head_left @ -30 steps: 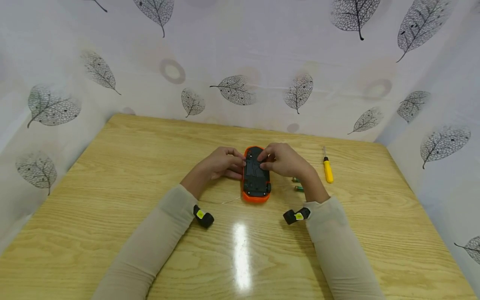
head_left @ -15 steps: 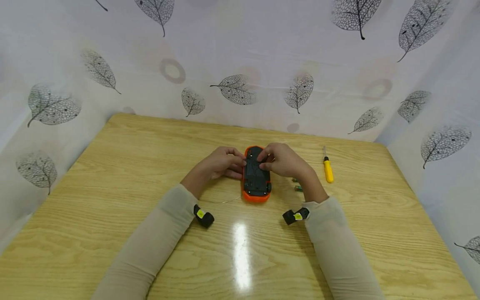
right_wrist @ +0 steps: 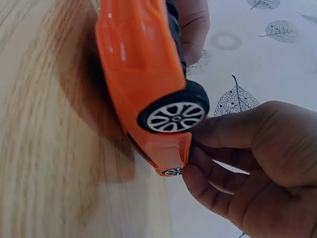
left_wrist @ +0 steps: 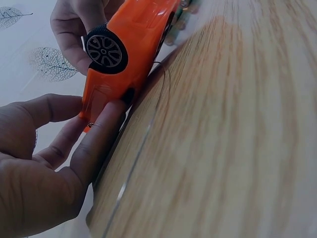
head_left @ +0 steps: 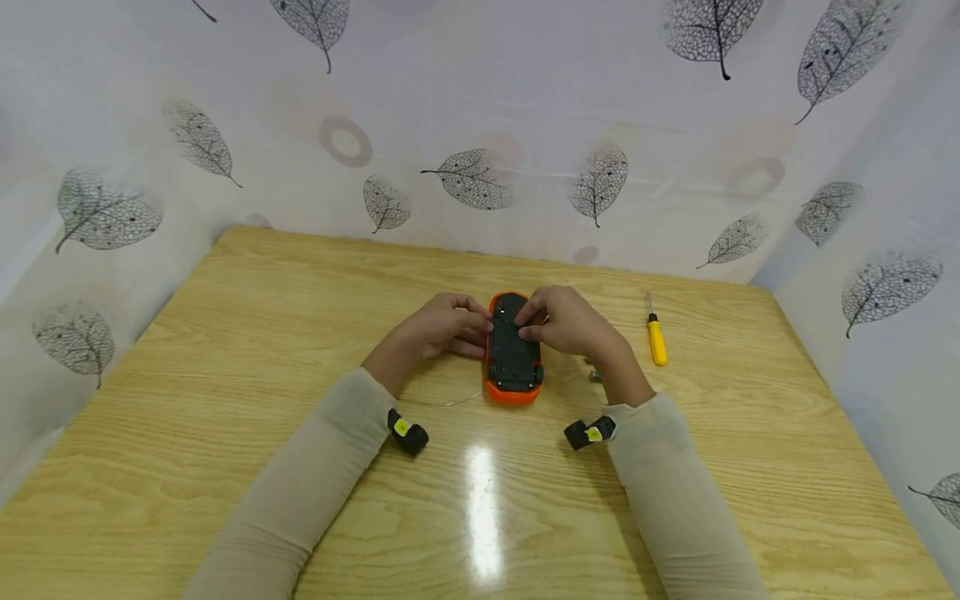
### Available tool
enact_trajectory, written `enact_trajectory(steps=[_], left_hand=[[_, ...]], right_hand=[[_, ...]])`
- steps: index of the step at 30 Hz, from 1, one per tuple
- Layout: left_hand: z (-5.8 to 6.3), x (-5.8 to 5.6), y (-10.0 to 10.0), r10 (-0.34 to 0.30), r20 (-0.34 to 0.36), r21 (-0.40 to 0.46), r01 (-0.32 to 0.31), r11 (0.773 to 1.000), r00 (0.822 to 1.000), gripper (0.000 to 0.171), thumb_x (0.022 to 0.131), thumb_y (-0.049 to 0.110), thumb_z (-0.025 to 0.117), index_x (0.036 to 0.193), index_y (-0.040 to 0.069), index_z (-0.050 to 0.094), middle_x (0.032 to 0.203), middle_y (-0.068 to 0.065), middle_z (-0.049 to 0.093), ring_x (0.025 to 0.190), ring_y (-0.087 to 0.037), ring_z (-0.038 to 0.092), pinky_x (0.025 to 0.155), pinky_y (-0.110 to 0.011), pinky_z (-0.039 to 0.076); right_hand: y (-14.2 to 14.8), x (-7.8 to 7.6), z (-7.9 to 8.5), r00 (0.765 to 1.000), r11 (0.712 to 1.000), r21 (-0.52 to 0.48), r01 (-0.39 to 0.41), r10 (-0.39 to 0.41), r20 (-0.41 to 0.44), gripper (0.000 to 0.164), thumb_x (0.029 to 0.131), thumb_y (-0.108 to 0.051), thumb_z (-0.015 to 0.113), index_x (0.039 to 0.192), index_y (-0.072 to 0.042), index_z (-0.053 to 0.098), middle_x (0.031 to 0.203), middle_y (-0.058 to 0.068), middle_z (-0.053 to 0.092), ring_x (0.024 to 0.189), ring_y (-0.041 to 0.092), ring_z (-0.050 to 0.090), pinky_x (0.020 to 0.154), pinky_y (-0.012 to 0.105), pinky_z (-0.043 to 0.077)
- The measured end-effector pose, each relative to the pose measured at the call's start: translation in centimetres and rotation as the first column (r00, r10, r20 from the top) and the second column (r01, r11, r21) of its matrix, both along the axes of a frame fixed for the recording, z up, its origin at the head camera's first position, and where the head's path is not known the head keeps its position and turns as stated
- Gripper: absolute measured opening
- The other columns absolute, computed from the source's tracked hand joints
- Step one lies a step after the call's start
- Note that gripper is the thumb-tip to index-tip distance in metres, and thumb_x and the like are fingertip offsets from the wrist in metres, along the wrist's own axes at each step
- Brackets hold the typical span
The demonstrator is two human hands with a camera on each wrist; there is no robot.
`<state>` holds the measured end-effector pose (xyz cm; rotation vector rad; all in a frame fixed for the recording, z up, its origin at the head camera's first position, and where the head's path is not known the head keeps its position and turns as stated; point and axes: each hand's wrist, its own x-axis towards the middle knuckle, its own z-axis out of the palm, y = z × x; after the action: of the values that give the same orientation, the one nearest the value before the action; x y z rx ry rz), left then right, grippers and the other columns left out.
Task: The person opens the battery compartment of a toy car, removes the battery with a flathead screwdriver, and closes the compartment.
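A toy car [head_left: 512,358] with an orange body and black underside lies wheels-up at the middle of the table. My left hand [head_left: 444,326] grips its left side; in the left wrist view, thumb and fingers close on the orange body [left_wrist: 141,22]. Over the black underside, my right hand [head_left: 567,320] sets its bent thumb and fingertips close together. From the right wrist view the right hand [right_wrist: 267,163] has its fingertips at the car's edge, behind a wheel [right_wrist: 173,116]. I cannot tell whether those fingertips pinch something small.
Small green batteries [head_left: 595,377] lie partly hidden behind the right wrist. A yellow-handled screwdriver [head_left: 656,340] lies farther right. From near the car a thin wire [head_left: 450,405] runs left over the wooden table [head_left: 300,283]. A leaf-patterned curtain [head_left: 540,108] stands behind the table.
Both hands and the toy car stay almost where they were. My right wrist has shifted slightly left, and more of the batteries is hidden behind it.
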<state>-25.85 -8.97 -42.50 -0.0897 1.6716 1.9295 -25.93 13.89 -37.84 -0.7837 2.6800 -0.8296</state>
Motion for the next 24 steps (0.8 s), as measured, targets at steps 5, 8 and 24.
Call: enact_trajectory(steps=[5, 8, 24], left_hand=[[0.08, -0.11, 0.13, 0.002, -0.003, -0.002, -0.002, 1.0, 1.0, 0.015, 0.095, -0.002, 0.066, 0.11, 0.001, 0.063, 0.094, -0.015, 0.071, 0.08, -0.024, 0.072, 0.071, -0.041, 0.065], [0.08, -0.17, 0.2, 0.005, 0.002, -0.006, -0.005, 1.0, 1.0, 0.014, 0.096, -0.002, 0.066, 0.11, 0.001, 0.063, 0.095, -0.015, 0.071, 0.08, -0.025, 0.072, 0.071, -0.041, 0.065], [0.06, -0.39, 0.26, 0.002, 0.012, -0.025, -0.002, 1.0, 1.0, 0.014, 0.095, -0.002, 0.066, 0.108, 0.002, 0.063, 0.093, -0.015, 0.071, 0.078, -0.025, 0.072, 0.07, -0.041, 0.065]], right_hand=[[-0.05, 0.05, 0.07, 1.0, 1.0, 0.006, 0.018, -0.018, 0.0, 0.01, 0.092, -0.007, 0.078, 0.102, -0.005, 0.079, 0.103, 0.008, 0.072, 0.094, 0.025, 0.064, 0.08, 0.04, 0.057], [0.0, 0.1, 0.1, 1.0, 1.0, 0.007, 0.026, -0.026, -0.001, 0.01, 0.091, -0.008, 0.078, 0.101, -0.006, 0.078, 0.103, 0.008, 0.073, 0.093, 0.024, 0.064, 0.078, 0.04, 0.057], [0.84, 0.74, 0.78, 0.997, 0.995, 0.055, -0.082, 0.082, -0.001, 0.019, 0.1, -0.017, 0.068, 0.115, -0.007, 0.073, 0.105, 0.004, 0.072, 0.094, 0.021, 0.067, 0.08, 0.039, 0.059]])
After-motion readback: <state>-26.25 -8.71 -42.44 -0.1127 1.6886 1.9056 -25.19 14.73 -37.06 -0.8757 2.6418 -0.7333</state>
